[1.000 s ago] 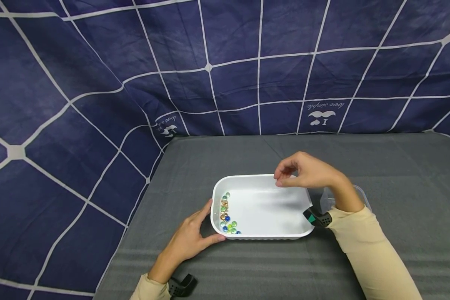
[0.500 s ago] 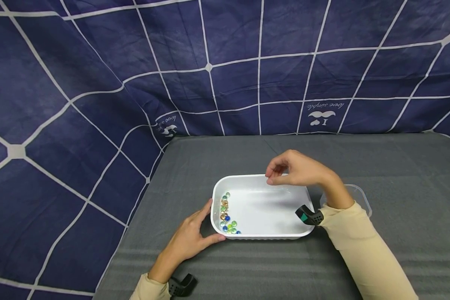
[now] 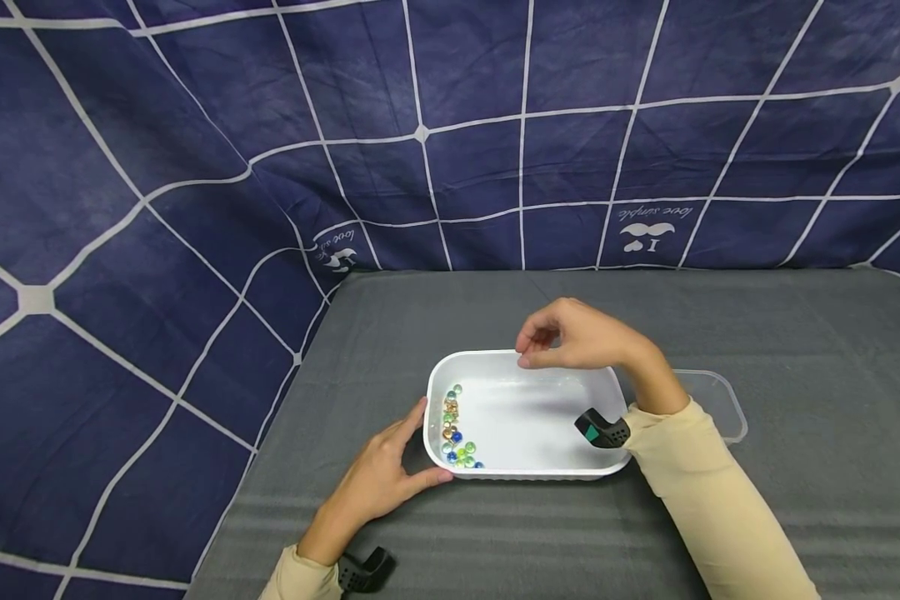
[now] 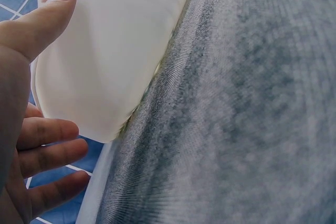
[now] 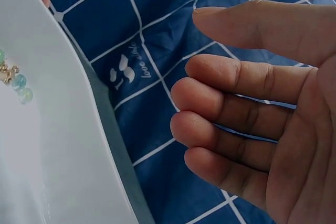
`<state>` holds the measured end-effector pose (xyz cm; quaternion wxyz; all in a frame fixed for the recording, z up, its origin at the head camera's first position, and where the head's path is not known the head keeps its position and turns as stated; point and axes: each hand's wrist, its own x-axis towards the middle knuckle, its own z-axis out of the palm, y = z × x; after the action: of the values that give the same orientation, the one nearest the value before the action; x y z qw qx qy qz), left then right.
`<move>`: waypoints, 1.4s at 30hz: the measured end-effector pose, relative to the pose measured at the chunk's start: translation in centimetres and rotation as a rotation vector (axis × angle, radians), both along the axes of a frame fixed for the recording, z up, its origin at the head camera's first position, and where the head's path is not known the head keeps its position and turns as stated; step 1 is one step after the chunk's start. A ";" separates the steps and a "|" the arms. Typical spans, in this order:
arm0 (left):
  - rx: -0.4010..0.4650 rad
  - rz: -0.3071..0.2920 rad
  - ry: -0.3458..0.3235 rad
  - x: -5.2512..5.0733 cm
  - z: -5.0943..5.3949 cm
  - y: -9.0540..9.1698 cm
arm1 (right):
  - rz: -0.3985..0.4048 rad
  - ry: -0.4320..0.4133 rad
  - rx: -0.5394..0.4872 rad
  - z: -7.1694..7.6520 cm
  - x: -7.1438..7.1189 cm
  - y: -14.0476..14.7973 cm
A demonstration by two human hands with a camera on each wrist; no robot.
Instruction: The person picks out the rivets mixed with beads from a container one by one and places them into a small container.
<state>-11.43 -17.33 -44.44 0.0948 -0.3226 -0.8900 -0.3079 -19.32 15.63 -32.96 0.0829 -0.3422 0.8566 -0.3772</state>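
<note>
- Steadying the white tray (image 3: 528, 425) at lower centre of the head view, the left hand (image 3: 378, 477) spreads its nearly straight fingers around the lower-left corner.
- Marbles (image 3: 457, 437) lie inside, along the tray's left end. Press lightly: a tipped rim would likely set them rolling.
- The right hand (image 3: 581, 337) hangs over the far rim, thumb apart from loosely bent fingers, with nothing in its grasp.
- For marble handling, a fingertip pinch should suit best; hold the black wrist device (image 3: 603, 430) clear of the tray.
- Avoid bumping the clear container (image 3: 712, 400), right of the tray.
</note>
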 end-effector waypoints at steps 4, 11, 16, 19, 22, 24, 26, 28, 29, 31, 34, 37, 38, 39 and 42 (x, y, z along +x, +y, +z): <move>0.002 -0.001 0.002 0.0 0.0 0.0 | 0.009 0.010 -0.003 0.1 -0.3 -0.6; -0.001 -0.003 0.003 0.0 0.0 0.0 | 0.013 -0.013 -0.028 -0.3 -0.9 -1.6; -0.009 0.001 0.003 0.0 0.0 0.0 | 0.026 -0.015 -0.040 -0.6 -1.2 -2.4; -0.011 0.001 0.000 0.0 0.0 0.0 | 0.036 -0.015 -0.047 -0.9 -1.5 -3.0; -0.013 -0.001 0.001 0.0 0.0 0.0 | 0.045 -0.021 -0.064 -1.2 -1.8 -3.6; -0.013 -0.002 0.002 0.0 0.0 0.0 | 0.047 -0.030 -0.077 -1.4 -2.0 -4.0; -0.012 -0.003 0.003 0.0 0.1 0.0 | 0.049 -0.037 -0.088 -1.5 -2.1 -4.3; -0.010 -0.003 0.002 0.0 0.1 0.0 | 0.048 -0.042 -0.092 -1.7 -2.3 -4.6; -0.008 -0.004 0.001 0.0 0.1 0.0 | 0.048 -0.043 -0.094 -1.7 -2.4 -4.7; -0.009 -0.006 -0.002 0.0 0.2 0.1 | 0.046 -0.039 -0.093 -1.8 -2.4 -4.9; -0.009 -0.005 -0.004 0.0 0.2 0.1 | 0.045 -0.036 -0.095 -1.8 -2.5 -5.5; -0.008 -0.002 -0.002 0.1 0.1 0.0 | 0.047 -0.026 -0.092 -1.9 -2.7 -6.2; -0.007 -0.002 0.000 0.1 0.1 0.0 | 0.049 -0.024 -0.091 -2.1 -2.8 -6.4; -0.006 -0.002 0.001 0.1 0.1 0.0 | 0.053 -0.024 -0.092 -2.2 -2.8 -6.6; -0.013 -0.005 0.017 0.0 0.1 0.0 | 0.068 -0.034 -0.100 -2.8 -3.1 -7.2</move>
<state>-11.39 -17.36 -44.37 0.0996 -0.3279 -0.8905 -0.2993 -22.39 8.44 -35.74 0.0930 -0.3683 0.8230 -0.4224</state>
